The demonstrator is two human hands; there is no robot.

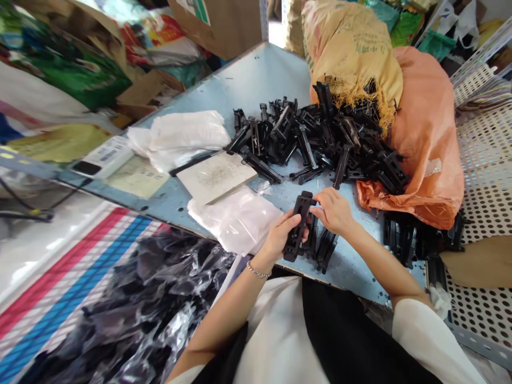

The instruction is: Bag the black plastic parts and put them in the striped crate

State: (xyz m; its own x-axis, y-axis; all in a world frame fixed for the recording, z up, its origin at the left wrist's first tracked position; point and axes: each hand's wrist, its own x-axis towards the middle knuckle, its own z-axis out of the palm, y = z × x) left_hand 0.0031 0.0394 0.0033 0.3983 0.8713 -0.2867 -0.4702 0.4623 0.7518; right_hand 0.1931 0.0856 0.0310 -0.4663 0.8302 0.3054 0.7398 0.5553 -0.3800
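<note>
Our left grip (pixel 279 234) clasped the black part (pixel 296 229), its long axis running outward, far end slightly right. It jutted past this grip both ways, above the tabletop (pixel 256 77); our right grip (pixel 335 212) met its far end, closed or not, we couldn't tell.

long black slotted part (pixel 296 230) | tilted | in left hand (pixel 280 230)
</note>
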